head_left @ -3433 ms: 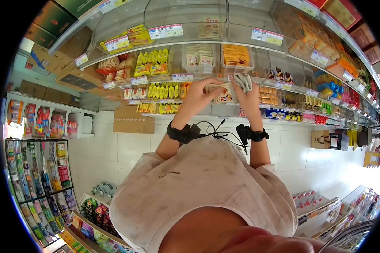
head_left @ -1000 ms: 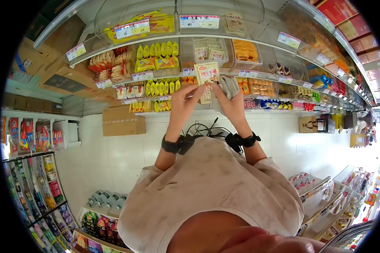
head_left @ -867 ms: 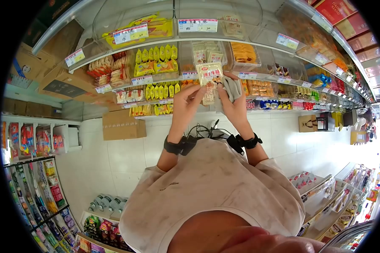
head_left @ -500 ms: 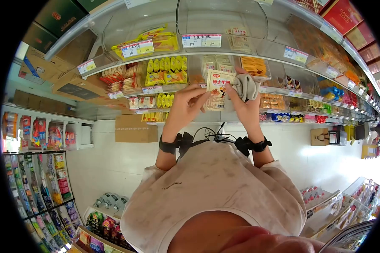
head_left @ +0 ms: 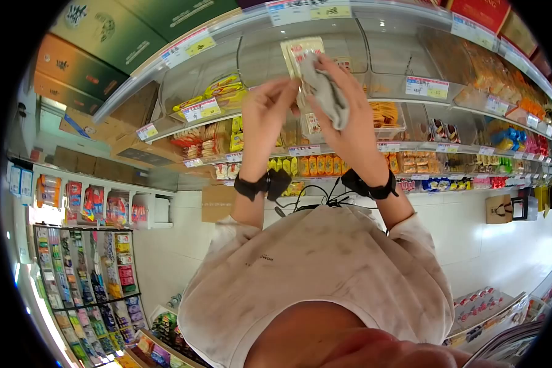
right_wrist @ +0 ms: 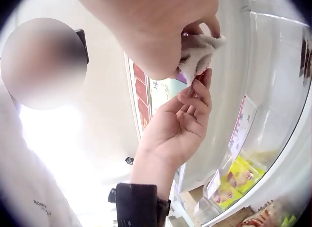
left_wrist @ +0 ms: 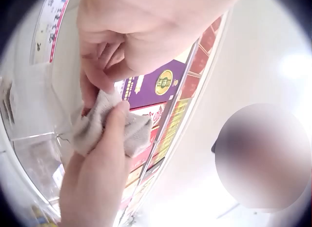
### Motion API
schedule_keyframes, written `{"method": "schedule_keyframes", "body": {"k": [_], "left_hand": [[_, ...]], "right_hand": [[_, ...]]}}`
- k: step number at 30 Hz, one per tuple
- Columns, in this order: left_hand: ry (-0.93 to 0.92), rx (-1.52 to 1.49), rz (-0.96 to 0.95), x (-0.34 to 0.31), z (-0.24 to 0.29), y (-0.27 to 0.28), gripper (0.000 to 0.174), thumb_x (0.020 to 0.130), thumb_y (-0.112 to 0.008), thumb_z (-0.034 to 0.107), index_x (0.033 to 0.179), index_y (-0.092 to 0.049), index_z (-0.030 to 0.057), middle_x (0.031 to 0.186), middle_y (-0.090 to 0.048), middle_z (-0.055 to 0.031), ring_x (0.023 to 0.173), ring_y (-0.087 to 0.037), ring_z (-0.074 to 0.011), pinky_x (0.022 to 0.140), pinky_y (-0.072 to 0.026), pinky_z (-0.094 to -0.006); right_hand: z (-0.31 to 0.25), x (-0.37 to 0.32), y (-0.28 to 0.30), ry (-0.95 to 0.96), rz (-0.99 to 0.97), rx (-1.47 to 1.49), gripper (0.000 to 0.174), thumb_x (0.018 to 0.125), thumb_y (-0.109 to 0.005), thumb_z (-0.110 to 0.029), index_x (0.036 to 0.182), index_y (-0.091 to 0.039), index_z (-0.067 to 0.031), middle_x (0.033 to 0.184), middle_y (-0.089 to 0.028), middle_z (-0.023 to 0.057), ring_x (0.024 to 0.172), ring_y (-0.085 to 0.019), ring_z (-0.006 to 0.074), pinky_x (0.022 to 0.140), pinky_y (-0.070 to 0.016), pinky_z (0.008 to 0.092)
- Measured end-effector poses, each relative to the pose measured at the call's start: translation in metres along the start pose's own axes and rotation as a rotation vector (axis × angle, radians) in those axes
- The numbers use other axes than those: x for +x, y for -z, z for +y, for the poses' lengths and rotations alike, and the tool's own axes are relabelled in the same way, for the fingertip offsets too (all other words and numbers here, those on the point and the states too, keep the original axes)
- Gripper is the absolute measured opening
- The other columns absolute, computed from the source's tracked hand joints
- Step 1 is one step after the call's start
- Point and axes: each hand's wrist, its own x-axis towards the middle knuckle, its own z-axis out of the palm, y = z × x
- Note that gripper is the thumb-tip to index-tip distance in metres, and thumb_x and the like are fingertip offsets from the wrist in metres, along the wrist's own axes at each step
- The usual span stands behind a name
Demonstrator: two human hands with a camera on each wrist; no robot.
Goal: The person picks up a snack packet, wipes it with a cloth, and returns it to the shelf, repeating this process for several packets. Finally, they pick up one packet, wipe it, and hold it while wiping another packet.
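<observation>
The right hand (head_left: 351,122) clamps the grey cloth (head_left: 327,92), and the left hand (head_left: 268,110) pinches the cream packet (head_left: 293,55). Both hands are now raised to the upper shelf's clear bins (head_left: 260,58), higher than before; the cloth hides much of the packet, its print too blurred to read.

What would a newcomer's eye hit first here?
Likely the grey cloth bunched in the right hand, front and centre, with a cream packet sticking up beside it by the left hand. Then the black band on the left wrist, and the big green box at the head view's upper left.
</observation>
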Motion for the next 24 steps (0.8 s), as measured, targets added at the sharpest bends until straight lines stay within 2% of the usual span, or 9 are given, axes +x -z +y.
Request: {"method": "schedule_keyframes", "body": {"k": [2,4,8,11,14,17,20,23,24], "left_hand": [[-0.029,-0.118,-0.043,0.023,-0.014,-0.005,0.023,0.098,-0.060,0.009,0.110,-0.068,-0.0087,0.088,-0.071,-0.0067,0.071,-0.062,-0.0081,0.061,-0.0469,-0.0226],[-0.027,-0.168,-0.100,0.041,-0.019,-0.008,0.024,0.099,-0.057,0.007,0.114,-0.065,-0.0106,0.095,-0.072,-0.0085,0.080,-0.064,-0.0093,0.066,-0.0493,-0.0227],[0.002,-0.211,-0.075,0.072,-0.025,-0.019,0.024,0.098,-0.058,0.005,0.116,-0.063,-0.0101,0.100,-0.072,-0.0105,0.081,-0.066,-0.0114,0.071,-0.0529,-0.0262],[-0.063,-0.119,-0.099,0.091,-0.033,-0.024,0.026,0.096,-0.061,0.007,0.116,-0.062,-0.0106,0.100,-0.072,-0.0134,0.084,-0.068,-0.0137,0.072,-0.0534,-0.0257],[-0.034,0.104,-0.158,0.108,-0.036,-0.026,0.039,0.094,-0.066,0.011,0.124,-0.055,-0.0112,0.101,-0.073,-0.0175,0.088,-0.070,-0.0175,0.071,-0.0540,-0.0266],[-0.015,0.064,-0.250,0.125,-0.045,-0.028,0.051,0.094,-0.066,0.014,0.134,-0.047,-0.0102,0.098,-0.073,-0.0137,0.082,-0.068,-0.0148,0.076,-0.0540,-0.0261],[0.011,0.135,-0.348,0.129,-0.046,-0.044,0.059,0.092,-0.069,0.018,0.139,-0.044,-0.0073,0.093,-0.073,-0.0138,0.076,-0.067,-0.0138,0.071,-0.0534,-0.0272],[-0.026,0.545,-0.450,0.133,-0.068,-0.050,0.065,0.090,-0.072,0.024,0.142,-0.043,-0.0043,0.089,-0.073,-0.0153,0.078,-0.069,-0.0162,0.072,-0.0531,-0.0284],[0.102,0.583,-0.474,0.127,-0.056,-0.054,0.065,0.089,-0.074,0.028,0.140,-0.047,-0.0017,0.093,-0.073,-0.0161,0.083,-0.070,-0.0182,0.072,-0.0536,-0.0294]], "right_hand": [[0.007,0.006,0.001,0.105,-0.059,-0.116,0.072,0.071,-0.071,0.000,0.139,-0.047,-0.0037,0.135,-0.056,0.0178,0.128,-0.052,0.0357,0.111,-0.0383,0.0488],[0.008,0.011,0.004,0.116,-0.110,-0.182,0.069,0.073,-0.069,-0.001,0.139,-0.047,-0.0037,0.135,-0.057,0.0180,0.128,-0.052,0.0355,0.111,-0.0389,0.0482],[0.017,0.018,0.011,0.114,-0.146,-0.245,0.064,0.075,-0.067,-0.001,0.136,-0.049,-0.0030,0.131,-0.059,0.0187,0.127,-0.053,0.0352,0.110,-0.0396,0.0482],[0.026,0.017,0.015,0.089,-0.150,-0.247,0.063,0.074,-0.068,-0.002,0.134,-0.051,-0.0037,0.127,-0.061,0.0186,0.123,-0.055,0.0358,0.107,-0.0422,0.0471],[0.035,0.011,0.020,0.044,-0.186,-0.217,0.062,0.074,-0.069,-0.004,0.133,-0.052,-0.0063,0.124,-0.062,0.0186,0.119,-0.058,0.0365,0.103,-0.0456,0.0458],[0.027,0.003,0.036,-0.065,-0.187,-0.093,0.060,0.076,-0.070,-0.005,0.133,-0.053,-0.0083,0.122,-0.063,0.0185,0.115,-0.060,0.0373,0.099,-0.0472,0.0446],[0.025,-0.014,0.046,-0.234,-0.100,0.051,0.051,0.082,-0.069,-0.005,0.131,-0.056,-0.0079,0.119,-0.065,0.0193,0.109,-0.062,0.0378,0.094,-0.0494,0.0419],[0.025,-0.021,0.051,-0.307,-0.008,0.146,0.041,0.086,-0.068,-0.007,0.126,-0.059,-0.0062,0.111,-0.068,0.0191,0.100,-0.066,0.0390,0.086,-0.0524,0.0390],[0.023,-0.023,0.054,-0.344,-0.011,0.172,0.039,0.087,-0.068,-0.008,0.125,-0.059,-0.0056,0.108,-0.068,0.0191,0.096,-0.067,0.0388,0.083,-0.0530,0.0384]]}}
